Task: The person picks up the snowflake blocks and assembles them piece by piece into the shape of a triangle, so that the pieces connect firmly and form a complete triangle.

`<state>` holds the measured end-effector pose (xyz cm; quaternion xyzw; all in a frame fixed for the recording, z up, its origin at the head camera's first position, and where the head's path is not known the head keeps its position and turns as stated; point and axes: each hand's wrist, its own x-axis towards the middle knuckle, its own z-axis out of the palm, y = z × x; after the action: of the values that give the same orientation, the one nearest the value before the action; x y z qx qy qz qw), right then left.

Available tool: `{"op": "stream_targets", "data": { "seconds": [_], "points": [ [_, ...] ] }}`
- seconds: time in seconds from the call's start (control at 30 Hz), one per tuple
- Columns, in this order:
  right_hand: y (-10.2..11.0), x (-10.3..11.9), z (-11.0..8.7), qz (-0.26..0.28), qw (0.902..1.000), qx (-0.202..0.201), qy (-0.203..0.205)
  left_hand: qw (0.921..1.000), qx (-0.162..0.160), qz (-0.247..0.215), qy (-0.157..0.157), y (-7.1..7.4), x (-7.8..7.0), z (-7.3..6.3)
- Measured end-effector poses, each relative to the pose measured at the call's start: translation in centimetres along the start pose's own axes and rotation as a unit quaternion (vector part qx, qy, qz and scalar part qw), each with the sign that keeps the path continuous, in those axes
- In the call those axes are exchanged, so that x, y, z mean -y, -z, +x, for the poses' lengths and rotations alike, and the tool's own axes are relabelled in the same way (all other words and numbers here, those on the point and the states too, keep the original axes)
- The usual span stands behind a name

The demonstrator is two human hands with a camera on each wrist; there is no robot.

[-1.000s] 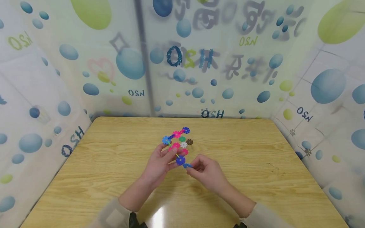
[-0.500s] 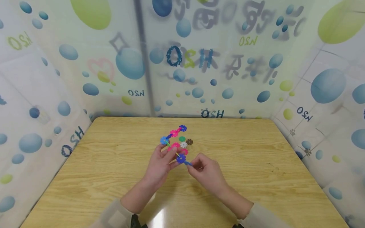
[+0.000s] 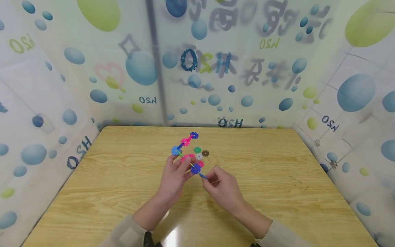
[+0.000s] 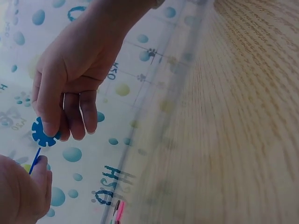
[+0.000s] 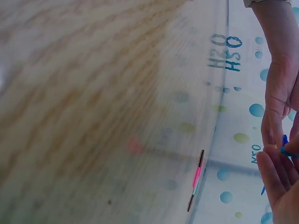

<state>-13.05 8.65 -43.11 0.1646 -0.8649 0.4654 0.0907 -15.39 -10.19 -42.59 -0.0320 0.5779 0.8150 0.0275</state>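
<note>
My left hand (image 3: 172, 176) grips a bent chain of notched plastic snowflake discs with its thumb and fingers. The chain holds a light blue disc (image 3: 175, 150), a pink disc (image 3: 185, 142) and, at its far tip, a dark blue disc (image 3: 194, 135). Green and yellow pieces seen edge-on lead to a near dark blue disc (image 3: 195, 168). Thumb and finger of my right hand (image 3: 224, 187) pinch a blue snowflake disc (image 4: 44, 133) close to that near end. Whether their slots are joined, I cannot tell. Fingers hide part of the chain.
Loose discs lie on the wooden table (image 3: 277, 171) behind the hands: a green one (image 3: 197, 150), a white one (image 3: 199, 156), a brown one (image 3: 205, 153) and a pink one (image 3: 201, 164). Printed curtain walls (image 3: 234, 68) enclose the table at the back and sides.
The chain's far tip has swung left and away, and its near dark blue disc has risen slightly. The pinched blue disc now looks edge-on in the head view. Both hands shifted only slightly.
</note>
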Motion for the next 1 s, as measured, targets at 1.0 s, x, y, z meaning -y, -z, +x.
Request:
{"op": "stream_targets", "data": {
  "seconds": [1.0],
  "points": [
    [-0.14, -0.11, 0.08, 0.013, 0.9999, -0.004, 0.001, 0.9998, -0.016, -0.006, 0.010, -0.15, 0.03, 0.00]
  ]
}}
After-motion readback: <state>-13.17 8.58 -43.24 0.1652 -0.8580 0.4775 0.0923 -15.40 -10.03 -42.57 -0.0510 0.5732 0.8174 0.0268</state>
